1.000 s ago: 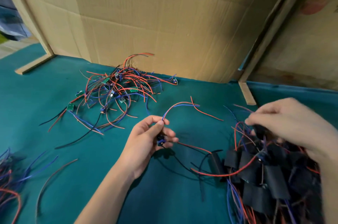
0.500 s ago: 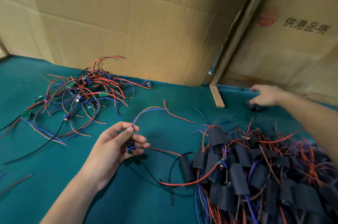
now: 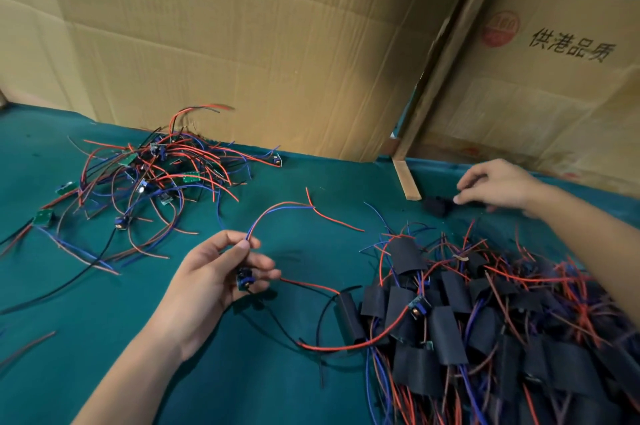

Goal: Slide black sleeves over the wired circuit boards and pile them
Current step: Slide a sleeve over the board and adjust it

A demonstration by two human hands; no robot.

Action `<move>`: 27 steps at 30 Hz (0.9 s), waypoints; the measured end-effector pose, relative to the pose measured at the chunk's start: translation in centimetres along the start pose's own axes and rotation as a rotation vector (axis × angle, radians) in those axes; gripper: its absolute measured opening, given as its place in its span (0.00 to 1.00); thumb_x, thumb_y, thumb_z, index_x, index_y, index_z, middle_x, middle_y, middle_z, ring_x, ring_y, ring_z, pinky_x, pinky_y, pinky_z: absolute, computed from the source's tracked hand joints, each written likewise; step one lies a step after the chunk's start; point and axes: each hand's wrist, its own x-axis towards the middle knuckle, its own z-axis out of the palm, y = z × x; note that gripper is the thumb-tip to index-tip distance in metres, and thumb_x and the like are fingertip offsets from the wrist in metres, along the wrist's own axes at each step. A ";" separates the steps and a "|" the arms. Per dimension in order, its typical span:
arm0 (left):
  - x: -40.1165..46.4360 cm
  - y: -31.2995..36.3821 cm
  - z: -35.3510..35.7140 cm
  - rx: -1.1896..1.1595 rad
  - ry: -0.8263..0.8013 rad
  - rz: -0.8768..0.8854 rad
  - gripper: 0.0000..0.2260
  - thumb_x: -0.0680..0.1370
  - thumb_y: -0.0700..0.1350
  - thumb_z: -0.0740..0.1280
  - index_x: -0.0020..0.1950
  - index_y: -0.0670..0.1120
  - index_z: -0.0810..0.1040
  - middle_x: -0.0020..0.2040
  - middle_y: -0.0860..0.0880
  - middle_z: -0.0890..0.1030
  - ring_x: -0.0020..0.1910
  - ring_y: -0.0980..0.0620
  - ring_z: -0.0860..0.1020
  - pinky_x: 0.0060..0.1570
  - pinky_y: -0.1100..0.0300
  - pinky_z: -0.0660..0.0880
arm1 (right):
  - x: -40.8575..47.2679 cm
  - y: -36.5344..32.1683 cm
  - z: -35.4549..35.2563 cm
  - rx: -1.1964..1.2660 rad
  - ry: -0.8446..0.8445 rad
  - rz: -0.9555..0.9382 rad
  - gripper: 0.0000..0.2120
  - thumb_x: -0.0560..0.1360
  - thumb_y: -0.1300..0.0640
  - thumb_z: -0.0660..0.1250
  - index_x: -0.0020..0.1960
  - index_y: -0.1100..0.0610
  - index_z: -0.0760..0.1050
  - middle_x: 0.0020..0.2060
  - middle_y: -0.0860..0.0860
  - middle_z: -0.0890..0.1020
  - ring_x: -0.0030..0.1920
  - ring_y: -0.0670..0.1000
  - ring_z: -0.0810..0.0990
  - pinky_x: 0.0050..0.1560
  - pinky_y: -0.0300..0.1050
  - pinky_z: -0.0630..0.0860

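We see a teal cloth tabletop [image 3: 284, 372] across the lower frame. Large creased cardboard sheet [image 3: 242, 36] stands as a back wall, upper left to centre. Wooden batten [image 3: 446, 53] leans diagonally, upper right. Right of it, a cardboard box [image 3: 540, 105] with a red stamp and black printed characters. Lighting dim, even.

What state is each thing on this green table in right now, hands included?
Left hand: pinching a small wired circuit board, bare, no sleeve.
Right hand: fingertips on a loose black sleeve lying on the cloth.
Tangle of bare green boards with red and blue wires: unsleeved.
Heap of black-sleeved boards: sleeved, piled.
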 end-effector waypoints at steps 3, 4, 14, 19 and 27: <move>0.0 0.0 0.1 -0.006 -0.003 -0.001 0.06 0.83 0.39 0.60 0.51 0.40 0.75 0.39 0.38 0.82 0.38 0.42 0.84 0.33 0.60 0.81 | -1.6 -2.7 -1.7 0.183 -0.025 -0.048 0.09 0.72 0.57 0.79 0.50 0.55 0.83 0.50 0.55 0.84 0.52 0.53 0.81 0.50 0.53 0.82; -0.1 0.1 0.1 -0.009 -0.003 -0.001 0.06 0.83 0.39 0.59 0.51 0.39 0.75 0.39 0.38 0.82 0.38 0.42 0.84 0.33 0.60 0.81 | -2.2 -4.0 -2.5 0.240 -0.027 -0.076 0.09 0.73 0.58 0.78 0.51 0.55 0.83 0.51 0.56 0.84 0.53 0.54 0.81 0.53 0.54 0.82; -0.2 0.4 0.1 -0.036 0.016 -0.007 0.06 0.84 0.38 0.58 0.53 0.40 0.74 0.38 0.38 0.82 0.39 0.42 0.85 0.34 0.59 0.81 | -2.8 -10.3 -1.4 0.033 0.123 -0.186 0.11 0.79 0.55 0.64 0.50 0.50 0.85 0.53 0.53 0.84 0.51 0.58 0.82 0.38 0.53 0.84; -0.1 0.5 0.1 -0.050 0.021 -0.021 0.06 0.84 0.38 0.58 0.53 0.40 0.74 0.38 0.39 0.82 0.38 0.43 0.85 0.34 0.59 0.81 | -1.0 -4.5 3.7 -0.393 -0.112 0.053 0.22 0.81 0.42 0.64 0.68 0.55 0.77 0.68 0.56 0.78 0.65 0.61 0.77 0.55 0.48 0.76; -0.1 0.5 0.0 -0.055 0.026 -0.028 0.05 0.84 0.38 0.58 0.53 0.41 0.74 0.39 0.40 0.82 0.39 0.43 0.85 0.35 0.59 0.81 | -2.0 -4.3 4.9 -0.328 0.071 -0.111 0.04 0.77 0.54 0.74 0.50 0.48 0.81 0.54 0.58 0.84 0.55 0.61 0.80 0.56 0.50 0.77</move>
